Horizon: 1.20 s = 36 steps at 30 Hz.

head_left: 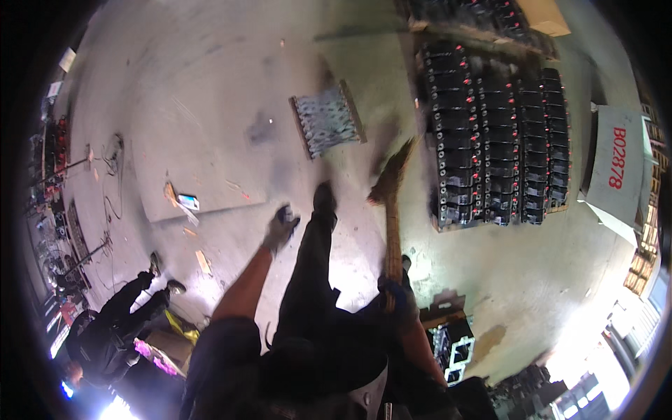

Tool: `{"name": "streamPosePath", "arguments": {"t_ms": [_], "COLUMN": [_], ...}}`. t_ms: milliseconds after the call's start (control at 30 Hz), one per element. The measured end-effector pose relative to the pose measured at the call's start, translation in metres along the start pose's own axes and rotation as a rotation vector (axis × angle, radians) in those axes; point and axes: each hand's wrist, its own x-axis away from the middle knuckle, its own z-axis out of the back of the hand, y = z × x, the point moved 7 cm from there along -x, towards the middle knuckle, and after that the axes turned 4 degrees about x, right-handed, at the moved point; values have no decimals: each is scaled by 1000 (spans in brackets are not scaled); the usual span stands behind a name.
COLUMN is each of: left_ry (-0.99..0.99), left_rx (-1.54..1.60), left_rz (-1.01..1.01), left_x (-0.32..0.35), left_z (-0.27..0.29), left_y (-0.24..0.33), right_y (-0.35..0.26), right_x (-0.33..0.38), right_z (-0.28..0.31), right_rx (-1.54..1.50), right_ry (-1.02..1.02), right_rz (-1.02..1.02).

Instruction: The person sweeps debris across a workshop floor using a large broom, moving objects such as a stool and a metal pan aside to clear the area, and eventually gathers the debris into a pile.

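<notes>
In the head view my right hand (397, 295), in a dark glove, is closed around the wooden handle of a broom (393, 241). The broom points away from me, its dark bristle head (395, 171) over the concrete floor. My left hand (281, 229) wears a grey glove with dark fingertips and hangs out to the left of my leg. Its fingers are loosely bent, thumb apart, and I see nothing in them. Farther ahead on the floor lies a patch of grey metal pieces (326, 120) between two dark strips.
Rows of black parts with red tips (483, 140) stand on pallets to the right. Beyond them is a grey box (616, 150). A co-worker (105, 343) is at lower left, near an open carton (170, 348). Cables (113, 157) and scraps (203, 262) lie on the left floor.
</notes>
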Motion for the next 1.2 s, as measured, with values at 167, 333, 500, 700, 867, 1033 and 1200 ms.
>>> {"name": "streamPosePath", "arguments": {"t_ms": [167, 333, 500, 700, 867, 1033, 1200], "left_ry": [37, 68, -182, -237, -113, -7, 279], "left_rx": [-111, 437, 554, 349, 386, 227, 295], "left_rz": [64, 88, 179, 191, 195, 147, 231], "left_x": [-150, -264, -296, -265, -173, -83, 7], "left_z": [-40, -44, -64, -53, 43, 147, 207], "left_y": [37, -46, -35, 53, 96, 73, 36], "right_y": [60, 61, 34, 22, 89, 92, 26], "right_x": [49, -50, -77, -92, -176, -272, -251], "right_z": [-50, -95, -116, -20, -30, -111, -120], "right_rx": [-814, -1006, -780, 4, 102, -405, -550], "right_ry": [328, 304, 197, 17, 50, 66, -123], "right_rz": [-1083, -1289, -1036, -1033, -1085, -1349, -1136]}}
